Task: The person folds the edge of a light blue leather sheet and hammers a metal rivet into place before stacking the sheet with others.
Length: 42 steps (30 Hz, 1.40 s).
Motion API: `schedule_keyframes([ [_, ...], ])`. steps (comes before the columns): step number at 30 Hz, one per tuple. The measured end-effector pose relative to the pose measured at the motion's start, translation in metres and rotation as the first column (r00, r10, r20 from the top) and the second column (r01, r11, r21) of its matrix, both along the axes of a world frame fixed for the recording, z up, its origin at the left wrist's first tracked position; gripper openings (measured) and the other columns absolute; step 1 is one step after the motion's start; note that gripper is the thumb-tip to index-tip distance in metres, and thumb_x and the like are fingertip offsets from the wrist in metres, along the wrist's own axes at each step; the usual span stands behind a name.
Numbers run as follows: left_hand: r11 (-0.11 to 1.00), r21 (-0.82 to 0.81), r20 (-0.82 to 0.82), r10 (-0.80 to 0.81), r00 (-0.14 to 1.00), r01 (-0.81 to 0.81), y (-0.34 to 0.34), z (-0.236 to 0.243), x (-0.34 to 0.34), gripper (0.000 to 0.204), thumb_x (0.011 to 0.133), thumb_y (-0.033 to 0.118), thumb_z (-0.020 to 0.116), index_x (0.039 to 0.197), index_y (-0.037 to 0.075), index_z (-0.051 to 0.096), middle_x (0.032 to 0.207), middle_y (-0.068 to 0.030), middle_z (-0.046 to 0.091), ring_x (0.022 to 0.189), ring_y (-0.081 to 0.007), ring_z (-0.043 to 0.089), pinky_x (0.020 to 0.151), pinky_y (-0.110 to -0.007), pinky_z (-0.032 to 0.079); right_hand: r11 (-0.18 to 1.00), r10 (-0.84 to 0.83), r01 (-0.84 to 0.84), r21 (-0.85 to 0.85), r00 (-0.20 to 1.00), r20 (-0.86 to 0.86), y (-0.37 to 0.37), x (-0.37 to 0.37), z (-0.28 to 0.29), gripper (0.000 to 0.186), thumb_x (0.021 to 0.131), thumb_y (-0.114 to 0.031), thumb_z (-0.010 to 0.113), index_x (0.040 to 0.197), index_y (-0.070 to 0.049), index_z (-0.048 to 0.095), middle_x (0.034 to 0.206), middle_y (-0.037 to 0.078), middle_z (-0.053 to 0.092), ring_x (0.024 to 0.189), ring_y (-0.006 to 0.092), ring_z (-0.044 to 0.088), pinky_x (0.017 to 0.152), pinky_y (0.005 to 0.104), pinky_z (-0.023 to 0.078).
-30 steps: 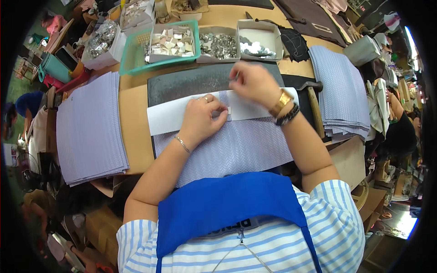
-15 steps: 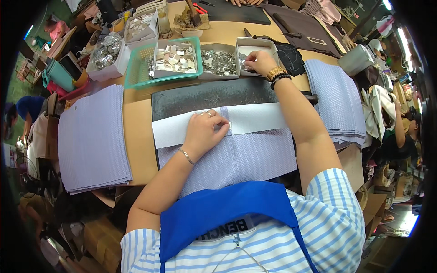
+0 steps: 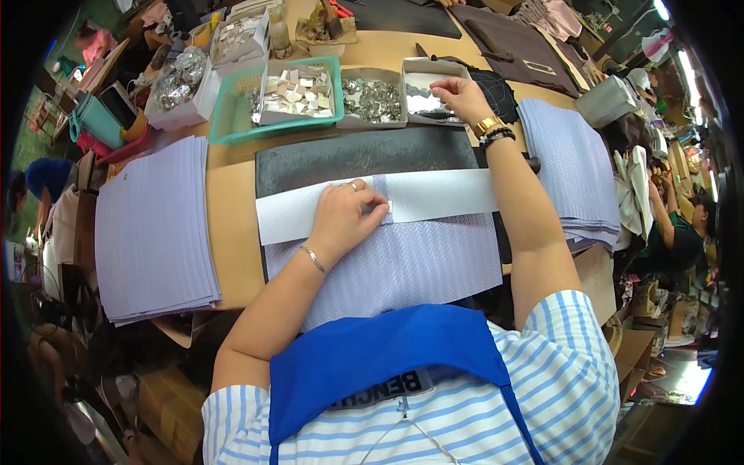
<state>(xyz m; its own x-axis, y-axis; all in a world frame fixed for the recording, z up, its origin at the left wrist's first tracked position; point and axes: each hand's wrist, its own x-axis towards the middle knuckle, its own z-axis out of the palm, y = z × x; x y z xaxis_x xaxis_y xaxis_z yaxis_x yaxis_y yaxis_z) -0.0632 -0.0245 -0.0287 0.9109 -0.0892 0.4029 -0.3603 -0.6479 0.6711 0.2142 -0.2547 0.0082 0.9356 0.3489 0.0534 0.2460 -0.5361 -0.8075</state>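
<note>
"Fingers (image 3: 377, 204) of the left hand (image 3: 339, 217) first: how do they stand?"

"Narrow, thumb and forefinger drawn together, the tips at a small white tab (image 3: 389, 207). I cannot tell whether they grip it."

"What lies under them?"

"A white backing strip (image 3: 291, 211), crossed by a narrow lilac band (image 3: 380, 184). It runs along the twelve o'clock edge of a lilac chevron-textured panel (image 3: 418, 260), over a black board (image 3: 349, 153)."

"And the right hand (image 3: 467, 101)?"

"Between one and two o'clock from the left one, at a white cardboard box (image 3: 434, 68) of silver discs (image 3: 422, 103). Thumb and forefinger are narrow here too; anything between them is too small to tell. A gold-toned watch (image 3: 488, 125) circles that wrist."

"Farther out from the left hand?"

"Metal fittings (image 3: 373, 101) lie just past twelve, beside the disc box. At eleven, a green plastic basket (image 3: 339, 89) holds pale chips (image 3: 296, 91). One stack of lilac sheets (image 3: 155, 232) lies at nine, a second stack (image 3: 572, 167) just short of three."
</note>
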Motion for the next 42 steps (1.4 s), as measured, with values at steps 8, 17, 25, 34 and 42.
schedule_keyframes([
  [8, 0.989, -0.111, -0.073, -0.111, 0.991, 0.102, 0.010, -0.001, -0.003, 0.036, 0.077, 0.015, 0.088, 0.107, 0.003, 0.072, 0.088, -0.0106, 0.072, 0.081, -0.0237, 0.072, 0.078, -0.035, 0.058, 0.891, 0.451, -0.445, 0.090, 0.890, -0.067, 0.033, -0.167, 0.021, 0.016, 0.098, -0.013, 0.073, 0.108, 0.000, 0.074, 0.096, 0.001, 0.074, 0.089, 0.0075, 0.065, 0.081, 0.0249, 0.054],
  [17, 0.982, -0.172, -0.130, -0.101, 0.986, 0.077, 0.009, -0.003, 0.001, 0.057, 0.073, 0.020, 0.089, 0.123, 0.010, 0.062, 0.088, -0.0077, 0.072, 0.085, -0.0261, 0.074, 0.080, -0.037, 0.058, 0.737, 0.665, -0.642, -0.211, 0.745, 0.058, 0.040, -0.176, 0.006, 0.017, 0.089, -0.020, 0.075, 0.101, -0.008, 0.078, 0.093, 0.014, 0.074, 0.087, 0.0332, 0.071, 0.080, 0.0416, 0.055],
  [25, 0.984, -0.165, -0.174, -0.090, 0.981, 0.061, 0.011, 0.002, -0.004, 0.042, 0.075, 0.019, 0.087, 0.112, 0.010, 0.068, 0.088, -0.0071, 0.073, 0.081, -0.0257, 0.073, 0.077, -0.037, 0.058, 0.905, 0.418, -0.424, -0.028, 0.876, 0.242, 0.004, -0.181, 0.012, 0.016, 0.097, -0.016, 0.069, 0.107, -0.008, 0.078, 0.098, 0.011, 0.073, 0.088, 0.0279, 0.070, 0.080, 0.0372, 0.056],
  [34, 0.992, -0.080, -0.022, -0.102, 0.995, 0.100, 0.006, -0.004, -0.002, 0.012, 0.083, 0.015, 0.083, 0.093, 0.009, 0.079, 0.086, -0.0046, 0.070, 0.062, -0.0165, 0.059, 0.060, -0.030, 0.048, 0.703, -0.103, 0.467, -0.537, 0.814, 0.572, -0.197, -0.188, -0.054, 0.049, 0.097, -0.025, 0.072, 0.139, -0.007, 0.058, 0.116, 0.025, 0.066, 0.110, 0.0406, 0.063, 0.093, 0.0480, 0.052],
  [42, 0.993, -0.094, -0.027, -0.067, 0.997, 0.064, 0.003, -0.001, -0.005, 0.012, 0.084, 0.015, 0.082, 0.093, 0.007, 0.079, 0.082, -0.0066, 0.068, 0.062, -0.0180, 0.060, 0.059, -0.032, 0.048, 0.735, -0.174, 0.410, -0.540, 0.884, 0.434, -0.220, -0.194, -0.064, 0.049, 0.102, -0.026, 0.062, 0.145, -0.007, 0.049, 0.109, 0.031, 0.066, 0.099, 0.0500, 0.065, 0.086, 0.0549, 0.054],
])
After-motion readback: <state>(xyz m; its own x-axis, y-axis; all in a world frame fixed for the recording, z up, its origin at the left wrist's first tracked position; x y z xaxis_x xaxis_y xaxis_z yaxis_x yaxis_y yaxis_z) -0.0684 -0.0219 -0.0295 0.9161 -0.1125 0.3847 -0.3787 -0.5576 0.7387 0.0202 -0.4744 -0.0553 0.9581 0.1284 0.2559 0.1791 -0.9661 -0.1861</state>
